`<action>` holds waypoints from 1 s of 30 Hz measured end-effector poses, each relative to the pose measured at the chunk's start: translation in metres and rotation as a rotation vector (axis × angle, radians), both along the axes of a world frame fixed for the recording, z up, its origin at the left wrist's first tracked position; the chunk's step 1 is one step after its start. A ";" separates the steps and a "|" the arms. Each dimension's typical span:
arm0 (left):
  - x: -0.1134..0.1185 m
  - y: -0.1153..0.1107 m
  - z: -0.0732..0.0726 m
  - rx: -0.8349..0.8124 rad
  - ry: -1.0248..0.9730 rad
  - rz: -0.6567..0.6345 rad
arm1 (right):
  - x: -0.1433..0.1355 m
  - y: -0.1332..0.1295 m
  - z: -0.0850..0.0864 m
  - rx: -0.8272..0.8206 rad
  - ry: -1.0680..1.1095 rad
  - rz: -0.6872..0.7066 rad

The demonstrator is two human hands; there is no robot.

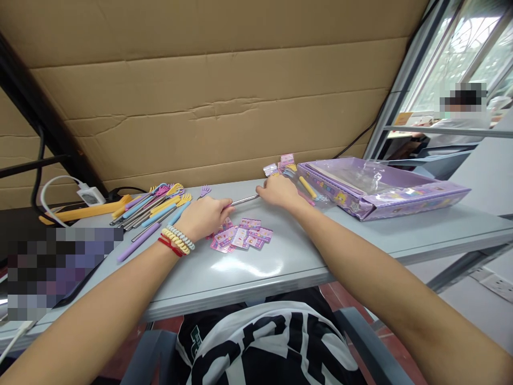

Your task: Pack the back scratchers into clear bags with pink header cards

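Note:
My left hand (205, 216), with bracelets and a red cord at the wrist, is closed on one end of a thin metal telescopic rod (245, 200). My right hand (279, 191) is closed around the rod's other end, so the rod spans the gap between them just above the table. It looks like the shaft of a back scratcher; its head is hidden. Below the rod lie several small pink printed cards (240, 236). To the left is a pile of colourful telescopic back scratchers (154, 207) with hand-shaped heads. Beyond my right hand are more wrapped pieces with pink cards (287, 160).
A purple printed box (417, 206) with clear plastic in it stands on the right of the grey table (256, 278). At the left are a white charger (91, 194), cables and a blurred-out screen. Cardboard (224, 85) walls the back. Another person (457, 128) sits far right.

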State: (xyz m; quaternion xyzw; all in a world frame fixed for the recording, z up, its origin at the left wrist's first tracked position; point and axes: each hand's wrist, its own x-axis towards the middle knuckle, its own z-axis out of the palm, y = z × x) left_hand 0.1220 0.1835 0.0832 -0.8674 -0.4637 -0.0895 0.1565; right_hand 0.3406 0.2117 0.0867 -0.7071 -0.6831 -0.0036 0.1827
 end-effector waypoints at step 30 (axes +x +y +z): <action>-0.003 0.006 -0.008 0.127 -0.259 -0.479 | 0.017 0.015 -0.016 0.077 -0.550 0.351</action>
